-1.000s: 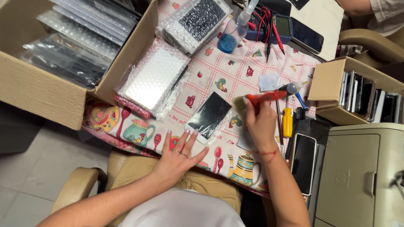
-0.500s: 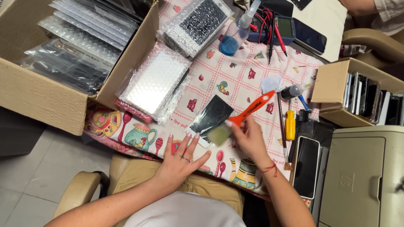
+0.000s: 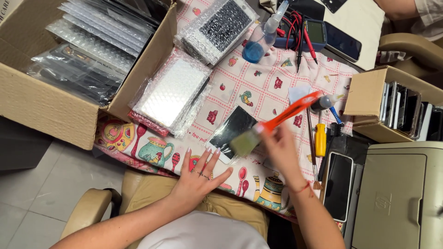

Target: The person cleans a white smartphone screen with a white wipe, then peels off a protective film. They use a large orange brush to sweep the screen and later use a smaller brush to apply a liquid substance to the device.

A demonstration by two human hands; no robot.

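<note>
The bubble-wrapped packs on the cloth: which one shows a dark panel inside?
The upper pack, near the blue spray bottle. The pack beside the cardboard box looks white inside.

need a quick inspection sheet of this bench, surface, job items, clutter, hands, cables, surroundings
surface: patterned tablecloth, crowded.
job's things: phone screen panel lying flat; orange-handled brush with its bristles at the panel's lower edge, blurred.
clutter: bubble-wrapped panels, blue spray bottle, yellow screwdriver, dark phone.
hands: left hand flat on the cloth beside the panel; right hand grips the brush.
cables: red and black probe leads by a meter.
surroundings: cardboard box of wrapped parts, small box of screens, grey printer, another person's arm.
</note>
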